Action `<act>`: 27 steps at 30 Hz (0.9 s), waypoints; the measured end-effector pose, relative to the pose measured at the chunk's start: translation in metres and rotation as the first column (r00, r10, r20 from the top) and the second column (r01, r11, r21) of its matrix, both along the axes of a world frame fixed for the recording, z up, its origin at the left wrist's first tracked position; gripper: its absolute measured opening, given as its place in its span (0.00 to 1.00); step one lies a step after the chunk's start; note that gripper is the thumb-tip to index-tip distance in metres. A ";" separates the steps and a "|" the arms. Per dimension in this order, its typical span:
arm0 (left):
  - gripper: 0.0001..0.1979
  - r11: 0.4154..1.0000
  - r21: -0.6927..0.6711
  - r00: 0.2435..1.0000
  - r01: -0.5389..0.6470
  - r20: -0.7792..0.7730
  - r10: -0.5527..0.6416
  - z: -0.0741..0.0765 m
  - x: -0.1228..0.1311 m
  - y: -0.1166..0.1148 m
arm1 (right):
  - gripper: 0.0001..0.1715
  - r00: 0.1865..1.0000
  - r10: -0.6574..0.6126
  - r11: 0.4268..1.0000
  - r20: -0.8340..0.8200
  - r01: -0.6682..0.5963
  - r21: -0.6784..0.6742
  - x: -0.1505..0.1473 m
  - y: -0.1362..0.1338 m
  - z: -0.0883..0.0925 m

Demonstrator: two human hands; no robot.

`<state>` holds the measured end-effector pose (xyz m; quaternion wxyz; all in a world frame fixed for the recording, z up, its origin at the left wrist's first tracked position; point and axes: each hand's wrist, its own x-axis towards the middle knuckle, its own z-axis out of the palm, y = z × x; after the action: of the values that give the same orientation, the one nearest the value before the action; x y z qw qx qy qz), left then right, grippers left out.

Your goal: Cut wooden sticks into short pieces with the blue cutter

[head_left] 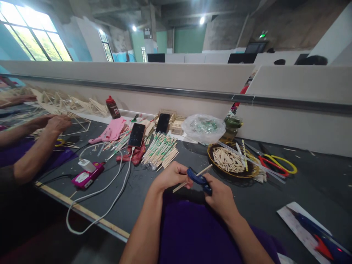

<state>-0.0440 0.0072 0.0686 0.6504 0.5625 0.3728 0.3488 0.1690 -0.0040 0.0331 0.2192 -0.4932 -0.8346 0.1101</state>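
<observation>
My left hand [171, 176] pinches a thin wooden stick [178, 187], which slants up to the right. My right hand [222, 196] is closed around a dark blue hand-held cutter [198, 177]. The cutter's head lies across the stick, close to my left fingertips; its blades are too small to make out. Below both hands a purple cloth [189, 231] covers my lap and the table edge. Ahead of my hands is a pile of wooden sticks [159, 150], many in green-printed wrappers. To the right, short cut sticks [227, 160] fill a woven basket [211, 157].
Scissors [284, 165] lie right of the basket. A blue glue gun [316, 227] rests at front right. On the left are a power strip [88, 176], a looping white cable [125, 183] and a phone [136, 135]. A co-worker's hands [59, 123] handle stick frames [82, 123].
</observation>
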 end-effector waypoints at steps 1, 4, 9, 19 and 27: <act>0.05 1.000 -0.005 1.000 -0.004 0.005 0.004 0.000 0.000 0.000 | 0.19 1.000 -0.001 1.000 -0.013 0.000 -0.008 -0.001 0.000 0.001; 0.05 1.000 -0.018 1.000 -0.007 0.019 0.007 0.000 0.002 0.000 | 0.11 0.999 -0.005 1.000 -0.036 0.004 -0.025 -0.002 0.001 0.004; 0.08 0.999 -0.013 0.999 -0.035 0.011 0.035 0.001 0.002 0.000 | 0.08 1.000 -0.021 1.000 -0.019 0.021 -0.014 -0.003 0.006 -0.001; 0.09 0.999 -0.018 1.000 -0.026 0.013 0.027 -0.001 -0.001 0.001 | 0.04 1.000 0.007 1.000 -0.020 -0.006 0.018 -0.005 0.011 -0.008; 0.09 0.999 -0.040 1.000 -0.013 0.015 0.014 -0.002 -0.001 0.001 | 0.01 1.000 0.005 1.000 -0.021 -0.005 0.017 -0.006 0.009 -0.007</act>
<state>-0.0453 0.0082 0.0665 0.6619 0.5443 0.3784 0.3500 0.1631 0.0050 0.0265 0.2318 -0.4881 -0.8344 0.1087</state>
